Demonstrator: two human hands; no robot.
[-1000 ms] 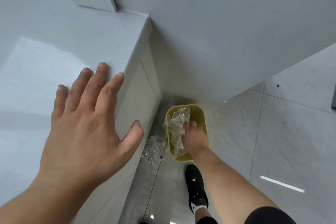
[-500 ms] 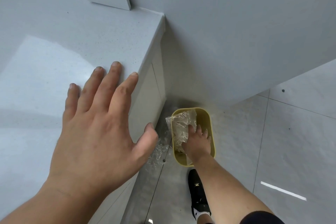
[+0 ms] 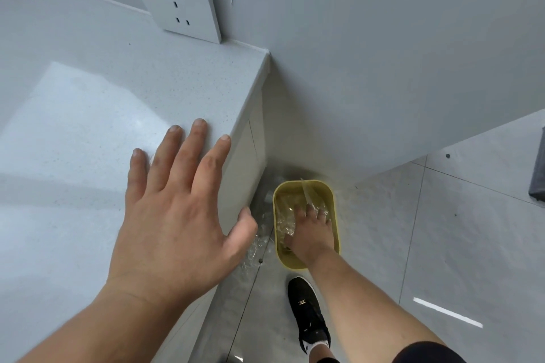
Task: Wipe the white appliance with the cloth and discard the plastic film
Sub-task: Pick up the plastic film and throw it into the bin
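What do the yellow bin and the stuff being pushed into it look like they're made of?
The bin looks like matte moulded plastic: even yellow colour, rounded corners, thin rim. The film under the right hand looks like thin clear plastic: see-through, crinkled, with glossy highlights. More of it seems to lie on the floor beside the bin.

I see clear, crumpled plastic film [image 3: 287,215] stuffed in the yellow bin [image 3: 336,215] on the floor, near right.
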